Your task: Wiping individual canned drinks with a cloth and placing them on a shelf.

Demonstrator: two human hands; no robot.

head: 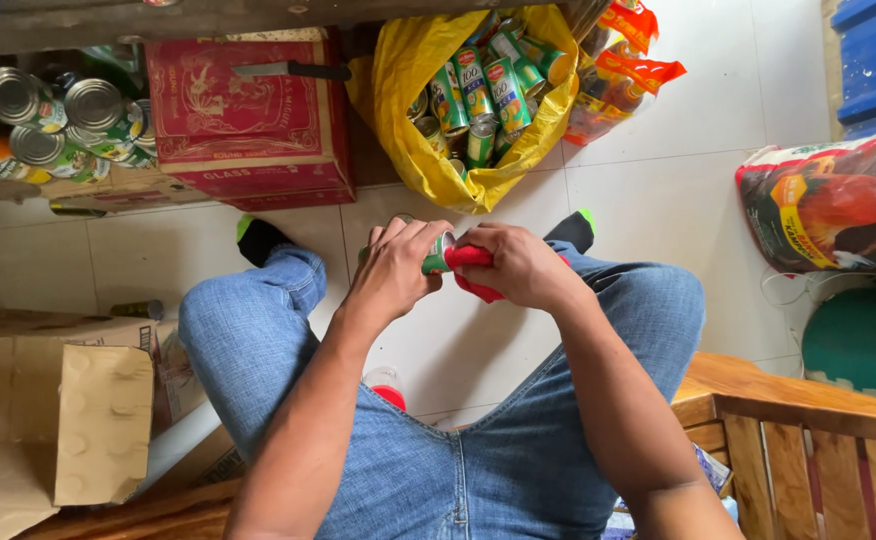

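At the centre of the frame, between the knees of a seated person in blue jeans, the left hand (pixel 393 268) wraps around a small green-labelled can (pixel 439 252), its grip closed on the can's body so that it stays steady above the lap. The right hand (pixel 520 265) presses a red cloth (pixel 473 268) against the can's end, fingers curled tight over the cloth; held this way, the cloth covers the metal it touches while the other hand braces it.

Just above the hands, in the upper middle of the frame, a yellow plastic bag (pixel 408 70) lies open on the white tiled floor (pixel 678 180), full of similar cans, near enough to reach without rising. In the upper left, a red cardboard box (pixel 248 115) carries a knife (pixel 293 70) on its top, and beside it more cans (pixel 53 125) lie stacked on their sides. A flattened brown carton (pixel 53 420) fills the lower left. At the right edge sits a printed sack (pixel 833 205), and a wooden slatted seat (pixel 808 440) shows at lower right.
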